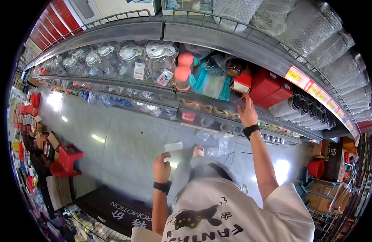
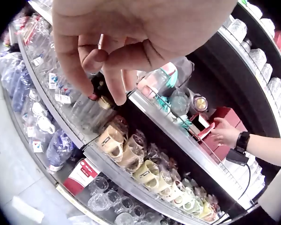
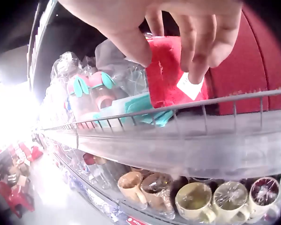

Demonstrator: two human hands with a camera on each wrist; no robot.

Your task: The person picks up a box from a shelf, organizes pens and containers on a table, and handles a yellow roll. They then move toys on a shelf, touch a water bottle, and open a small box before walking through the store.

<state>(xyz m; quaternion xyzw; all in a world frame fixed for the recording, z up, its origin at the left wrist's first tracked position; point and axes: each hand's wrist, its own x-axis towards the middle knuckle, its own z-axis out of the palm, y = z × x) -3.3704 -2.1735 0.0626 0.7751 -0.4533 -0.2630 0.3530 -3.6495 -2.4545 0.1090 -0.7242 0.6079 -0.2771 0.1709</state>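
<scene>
My right hand (image 1: 248,115) is up at the shelf, at a small open red box (image 3: 166,70). The right wrist view shows the thumb by the box's left edge and fingertips over its white label (image 3: 189,86), gripping the red front piece. In the left wrist view, the red flap (image 2: 205,131) stands at those fingers. Larger dark red boxes (image 1: 267,86) stand just right of it. My left hand (image 1: 161,168) hangs low over the floor, fingers loosely curled, holding nothing.
Pink-lidded bottles (image 1: 183,74) and teal-edged packs (image 1: 213,80) stand left of the red box. A wire rail (image 3: 178,110) runs along the shelf's front. Wrapped mugs (image 3: 194,201) fill the shelf below. A red stool (image 1: 67,159) is on the floor at left.
</scene>
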